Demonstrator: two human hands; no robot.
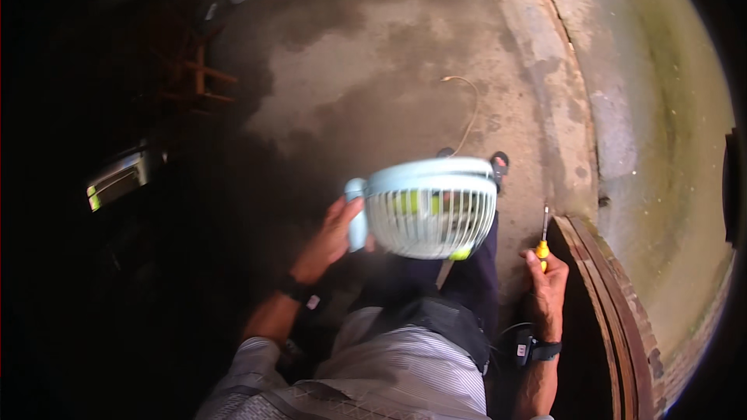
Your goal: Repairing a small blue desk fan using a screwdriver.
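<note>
My left hand (333, 235) is closed round the pale blue bracket at the left side of a small caged fan (432, 206). The fan hangs in the air in front of my legs, its white grille turned toward me. Bright yellow-green parts show through the bars, and one yellow-green bit shows at the lower rim. Off to the right, my right hand (549, 276) grips a screwdriver (542, 250) by its yellow handle, the metal shaft pointing away from me. The screwdriver is apart from the fan. Some fingers of the left hand are hidden behind the bracket.
A thin pale cord (473, 105) runs across the concrete floor (350, 70) beyond the fan. Close by my right arm stand wooden boards (603, 295). A raised ledge (568, 70) borders the floor on the right. Wooden furniture (201, 70) stands in the dark at far left.
</note>
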